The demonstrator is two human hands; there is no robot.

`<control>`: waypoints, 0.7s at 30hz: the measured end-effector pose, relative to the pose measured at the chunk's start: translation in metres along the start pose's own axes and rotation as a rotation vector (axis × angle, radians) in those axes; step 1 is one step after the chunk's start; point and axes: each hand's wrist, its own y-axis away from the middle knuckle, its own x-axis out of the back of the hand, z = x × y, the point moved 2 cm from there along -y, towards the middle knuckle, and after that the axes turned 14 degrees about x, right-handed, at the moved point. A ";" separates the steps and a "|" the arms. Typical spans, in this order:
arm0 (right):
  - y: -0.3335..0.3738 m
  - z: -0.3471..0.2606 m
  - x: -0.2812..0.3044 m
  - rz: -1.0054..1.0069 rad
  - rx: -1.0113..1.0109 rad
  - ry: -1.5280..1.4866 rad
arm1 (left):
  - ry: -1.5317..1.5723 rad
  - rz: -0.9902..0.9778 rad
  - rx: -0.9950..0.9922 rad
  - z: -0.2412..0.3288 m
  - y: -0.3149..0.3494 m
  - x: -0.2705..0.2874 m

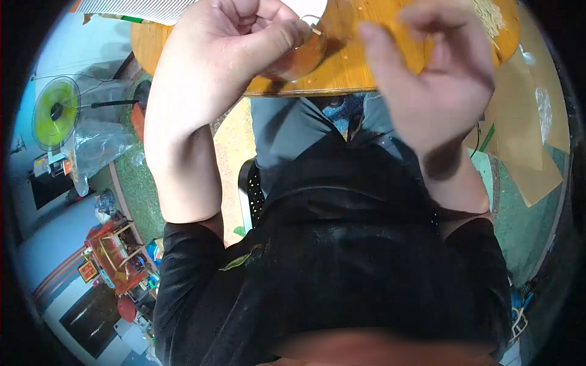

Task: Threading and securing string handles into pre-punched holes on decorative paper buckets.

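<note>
My left hand [244, 43] is closed in a pinch over the table's near edge. Between its thumb and finger a short, thin pale stick [316, 30] pokes out. Just below these fingertips stands a see-through round container [300, 66], partly covered by the hand; its contents are not clear. Off to the right, my right hand [436, 79] is raised over the table edge and smeared by motion. Its thumb is spread from the curled fingers, and nothing shows between them. Beyond it lies a pile of thin pale sticks [488, 21].
The wooden table [348, 67] has a rounded edge. A striped white sheet [137, 8] lies at its far left. A green fan [56, 113] and clear plastic bags [101, 146] are at the left. Flat cardboard [519, 116] lies on the right.
</note>
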 end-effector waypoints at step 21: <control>0.018 -0.011 -0.041 -0.145 -0.053 0.092 | -0.069 0.061 -0.049 0.013 0.024 -0.007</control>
